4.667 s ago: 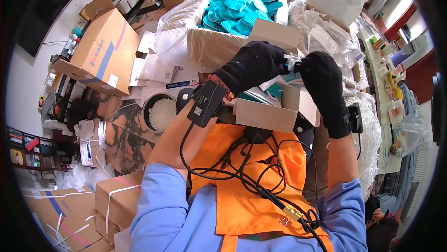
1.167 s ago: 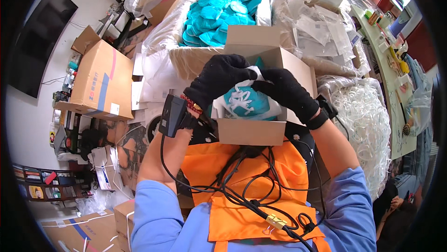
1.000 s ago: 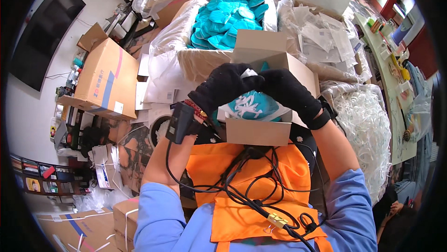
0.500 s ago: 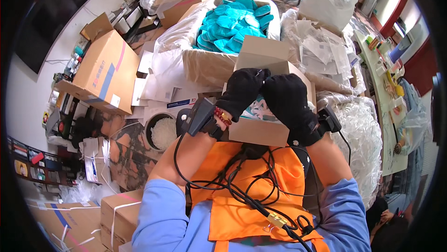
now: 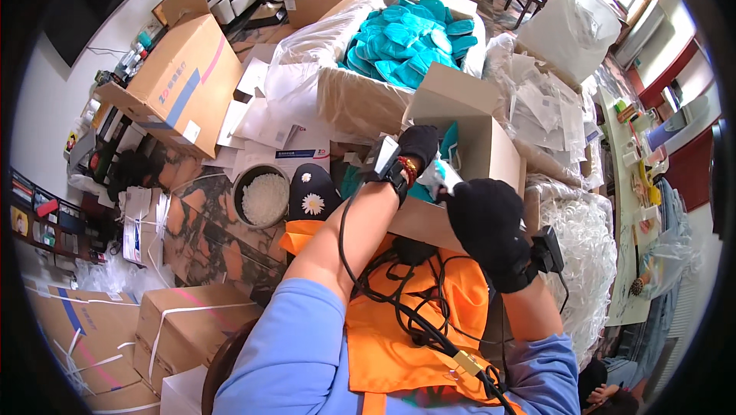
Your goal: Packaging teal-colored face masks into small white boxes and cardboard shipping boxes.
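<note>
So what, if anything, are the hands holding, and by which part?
The right hand holds a whitish packet by one end; the left hand, I can't tell.

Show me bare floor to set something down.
Patterned floor shows between the bowl and the strapped carton. Crowded: around the open box, with the left hand, right hand, teal-filled carton and white loops close by.

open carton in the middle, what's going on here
A person is busy at an open carton. The black-gloved right hand is at a white-and-teal packet. The left hand is by the carton's left side, its grip hidden. Beyond stands a large lined box heaped with teal pieces.
</note>
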Motion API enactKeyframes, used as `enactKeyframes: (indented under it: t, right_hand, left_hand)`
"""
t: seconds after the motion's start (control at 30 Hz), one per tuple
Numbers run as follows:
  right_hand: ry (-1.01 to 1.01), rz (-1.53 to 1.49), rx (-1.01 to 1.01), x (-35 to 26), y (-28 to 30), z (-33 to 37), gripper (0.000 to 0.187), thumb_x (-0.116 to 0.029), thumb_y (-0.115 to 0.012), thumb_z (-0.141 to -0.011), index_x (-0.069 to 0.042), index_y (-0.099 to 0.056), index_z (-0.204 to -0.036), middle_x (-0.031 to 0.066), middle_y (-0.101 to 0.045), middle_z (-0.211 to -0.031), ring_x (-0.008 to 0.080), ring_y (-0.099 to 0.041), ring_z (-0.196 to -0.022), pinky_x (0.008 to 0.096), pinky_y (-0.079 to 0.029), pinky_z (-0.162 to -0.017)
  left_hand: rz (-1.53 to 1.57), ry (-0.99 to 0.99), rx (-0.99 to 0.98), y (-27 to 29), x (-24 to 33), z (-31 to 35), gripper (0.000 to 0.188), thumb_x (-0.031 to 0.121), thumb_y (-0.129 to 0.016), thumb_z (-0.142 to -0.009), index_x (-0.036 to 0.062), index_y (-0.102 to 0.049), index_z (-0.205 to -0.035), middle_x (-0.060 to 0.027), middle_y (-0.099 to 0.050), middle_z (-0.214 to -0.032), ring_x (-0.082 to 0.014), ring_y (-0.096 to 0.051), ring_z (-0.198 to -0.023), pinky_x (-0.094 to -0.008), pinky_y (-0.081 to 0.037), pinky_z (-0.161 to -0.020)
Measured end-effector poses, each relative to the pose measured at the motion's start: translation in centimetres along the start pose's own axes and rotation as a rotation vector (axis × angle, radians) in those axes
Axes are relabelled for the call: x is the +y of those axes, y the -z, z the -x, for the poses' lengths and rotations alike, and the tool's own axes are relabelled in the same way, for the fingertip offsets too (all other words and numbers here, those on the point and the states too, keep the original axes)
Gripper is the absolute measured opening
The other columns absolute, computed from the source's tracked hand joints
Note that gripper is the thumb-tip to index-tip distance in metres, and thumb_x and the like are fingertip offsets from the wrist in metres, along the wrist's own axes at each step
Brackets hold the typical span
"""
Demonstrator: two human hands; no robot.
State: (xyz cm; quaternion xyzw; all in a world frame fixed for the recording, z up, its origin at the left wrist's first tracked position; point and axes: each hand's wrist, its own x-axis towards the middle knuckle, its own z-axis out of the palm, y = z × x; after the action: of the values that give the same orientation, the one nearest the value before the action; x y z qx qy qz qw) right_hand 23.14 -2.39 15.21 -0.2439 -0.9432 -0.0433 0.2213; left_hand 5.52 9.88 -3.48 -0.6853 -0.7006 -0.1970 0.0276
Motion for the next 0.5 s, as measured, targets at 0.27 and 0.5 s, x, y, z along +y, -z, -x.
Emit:
enactKeyframes:
  t: [0.27, 0.5]
  right_hand:
    - [-0.151, 0.074, 0.338, 4.8, 0.0, -0.7, 0.021, -0.016, -0.072, -0.077, -0.009, -0.055, -0.066, 0.0090, -0.052, -0.060, 0.0287, -0.054, -0.057, 0.0383, -0.040, -0.051]
    - [-0.161, -0.014, 0.296, 7.2, -0.3, -2.4, 0.025, -0.024, -0.070, -0.078, -0.010, -0.056, -0.064, 0.0110, -0.054, -0.060, 0.0295, -0.056, -0.056, 0.0393, -0.042, -0.050]
  left_hand:
    - [0.044, -0.042, 0.242, 5.0, 1.6, 1.0, 0.020, 0.016, -0.067, -0.074, 0.0055, -0.067, -0.091, -0.0152, -0.067, -0.088, -0.0294, -0.067, -0.084, -0.0382, -0.053, -0.071]
    - [1.147, -0.210, -0.155, 16.9, 0.9, 3.6, 0.032, 0.012, -0.071, -0.081, 0.0047, -0.062, -0.111, -0.0045, -0.065, -0.104, -0.0123, -0.059, -0.092, -0.0281, -0.049, -0.084]
